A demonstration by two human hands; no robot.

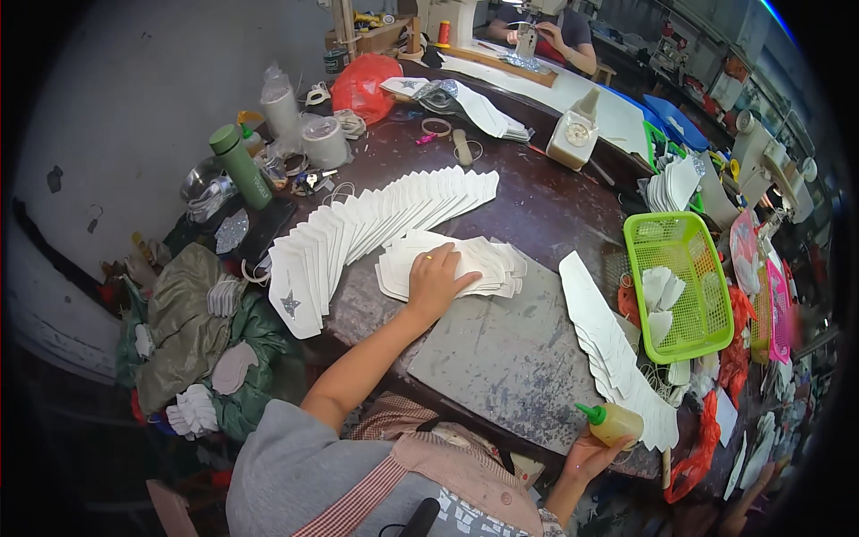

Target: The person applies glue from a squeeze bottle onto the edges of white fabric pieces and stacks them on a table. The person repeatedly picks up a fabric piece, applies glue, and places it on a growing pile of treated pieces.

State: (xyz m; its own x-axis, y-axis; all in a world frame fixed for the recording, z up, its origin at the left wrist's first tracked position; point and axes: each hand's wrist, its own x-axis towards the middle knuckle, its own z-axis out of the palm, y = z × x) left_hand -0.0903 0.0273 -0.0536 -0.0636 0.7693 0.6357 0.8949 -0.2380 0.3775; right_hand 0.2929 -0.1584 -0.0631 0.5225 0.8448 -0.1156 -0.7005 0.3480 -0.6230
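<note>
My left hand (434, 279) lies on a loose stack of white cut pieces (497, 266) in the middle of the worktable, fingers spread over the top ones. Under the palm, part of the stack is hidden. In my right hand (586, 458), by the near edge, is a squeeze bottle (619, 424) of yellowish liquid with a green nozzle tilted up to the left. Beyond the left hand, a long fan of overlapping white pieces (385, 215) curves across the table; its nearest piece bears a glittery star (291, 305). Another overlapping row of white pieces (608, 349) runs along the right.
A grey, stained board (501, 367) covers the near tabletop. At the right stands a green plastic basket (633, 286) holding white scraps. A green flask (242, 170), tape rolls and a red bag (365, 87) crowd the back left. Across the table a person (573, 40) works at a sewing machine.
</note>
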